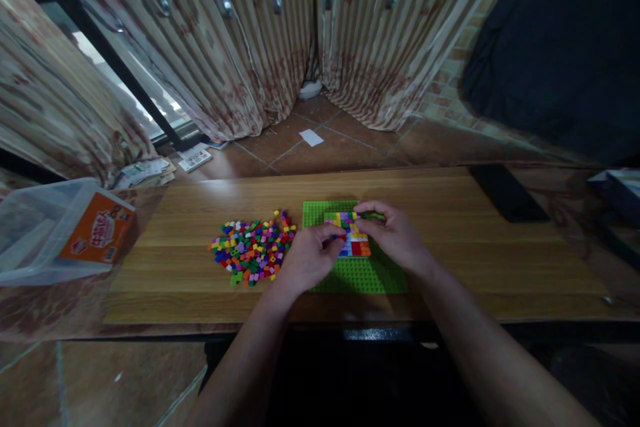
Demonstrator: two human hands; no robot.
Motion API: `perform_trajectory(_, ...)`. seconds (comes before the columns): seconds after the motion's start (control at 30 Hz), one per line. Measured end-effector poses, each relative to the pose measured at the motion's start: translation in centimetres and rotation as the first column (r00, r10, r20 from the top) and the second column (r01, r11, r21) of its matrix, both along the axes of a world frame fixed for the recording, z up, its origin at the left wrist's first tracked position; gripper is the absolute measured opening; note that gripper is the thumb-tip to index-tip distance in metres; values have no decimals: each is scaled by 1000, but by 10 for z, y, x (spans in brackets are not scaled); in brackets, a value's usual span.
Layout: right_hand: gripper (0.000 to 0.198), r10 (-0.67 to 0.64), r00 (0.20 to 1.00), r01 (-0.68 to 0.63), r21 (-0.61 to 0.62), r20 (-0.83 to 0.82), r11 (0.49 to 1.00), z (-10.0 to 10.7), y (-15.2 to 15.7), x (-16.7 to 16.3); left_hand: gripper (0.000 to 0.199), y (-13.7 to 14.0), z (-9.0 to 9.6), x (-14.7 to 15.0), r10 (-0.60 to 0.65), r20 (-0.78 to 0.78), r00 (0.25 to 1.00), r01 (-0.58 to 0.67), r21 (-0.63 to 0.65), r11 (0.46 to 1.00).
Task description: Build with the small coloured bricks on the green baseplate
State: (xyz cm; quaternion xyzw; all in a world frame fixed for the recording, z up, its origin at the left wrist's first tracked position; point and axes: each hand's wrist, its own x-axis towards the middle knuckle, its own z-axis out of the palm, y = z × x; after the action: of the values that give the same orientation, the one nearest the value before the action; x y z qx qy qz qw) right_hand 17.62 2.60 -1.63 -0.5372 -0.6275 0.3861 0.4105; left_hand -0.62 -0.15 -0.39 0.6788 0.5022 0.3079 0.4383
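A green studded baseplate (370,278) lies on the wooden table, with a flat block of many-coloured toy bricks (357,248) on it. My left hand (310,257) comes in from the block's left side, thumb and forefinger closed in a pinch over its middle. Whatever may be between those fingertips is too small to make out. At the block's upper right edge, my right hand (395,233) has its thumb and forefinger against the bricks, steadying grip partly hidden. A heap of loose small bricks (255,250) in mixed colours lies left of the baseplate, close to my left hand.
A black phone-like slab (507,193) lies at the table's far right. Off the left end stands a clear plastic bin (45,227) with an orange label. The wooden table (200,307) has its near edge by my body. Striped curtains (240,47) hang beyond.
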Motion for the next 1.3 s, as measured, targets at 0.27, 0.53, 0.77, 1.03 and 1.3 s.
perform_trajectory(0.27,40,11,999,-9,-38,49,999,-4,-1,-10,25,1,-3,0,9,-17,1000,-9,20,1000)
perform_trajectory(0.53,40,57,997,-54,-66,42,996,-1,0,-11,26,0,-8,1,28,-29,999,-27,35,999)
perform_trajectory(0.77,42,53,997,-53,7,56,999,-5,1,-11,24,0,-9,1,9,6,1000,-9,10,1000)
perform_trajectory(1.03,42,41,997,-42,28,59,999,-8,3,-14,25,-1,-9,0,-1,20,1000,0,32,999)
perform_trajectory(1.3,35,29,998,-32,-50,-47,998,-12,4,-6,24,-2,-3,-2,-32,26,999,32,17,999)
